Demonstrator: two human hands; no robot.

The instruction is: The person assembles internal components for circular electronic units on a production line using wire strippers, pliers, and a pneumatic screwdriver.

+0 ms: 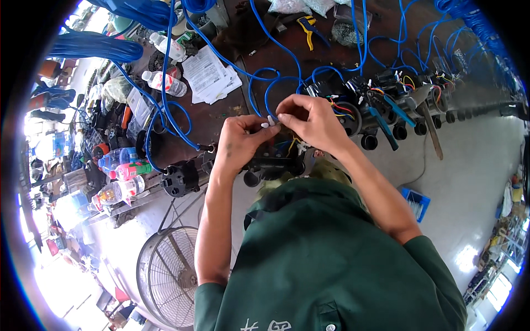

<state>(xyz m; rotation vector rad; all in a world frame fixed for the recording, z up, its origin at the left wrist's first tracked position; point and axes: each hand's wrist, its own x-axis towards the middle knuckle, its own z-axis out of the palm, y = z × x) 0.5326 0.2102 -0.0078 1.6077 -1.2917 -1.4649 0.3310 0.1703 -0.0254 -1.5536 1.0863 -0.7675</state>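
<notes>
Over the near edge of the workbench my two hands almost meet. My left hand [243, 142] is closed, with small white wire caps [269, 122] pinched at its thumb and fingertips. Thumb against forefinger, my right hand [316, 122] pinches just beside them; what lies between its fingertips is too small to make out. A blue cable [266, 95] comes down behind the fingertips. Below the hands sits a black motor-like housing [270, 164] with a yellow wire, partly covered by them. Another black round housing [181, 179], with a blue cable in it, is at the left.
Several similar black housings with coloured wires [345, 113] line the bench edge at right, with blue-handled pliers [382, 127] among them. Yellow wire strippers [307, 32], papers [210, 74] and plastic bottles [164, 83] lie on the bench. A large fan [168, 262] stands at lower left.
</notes>
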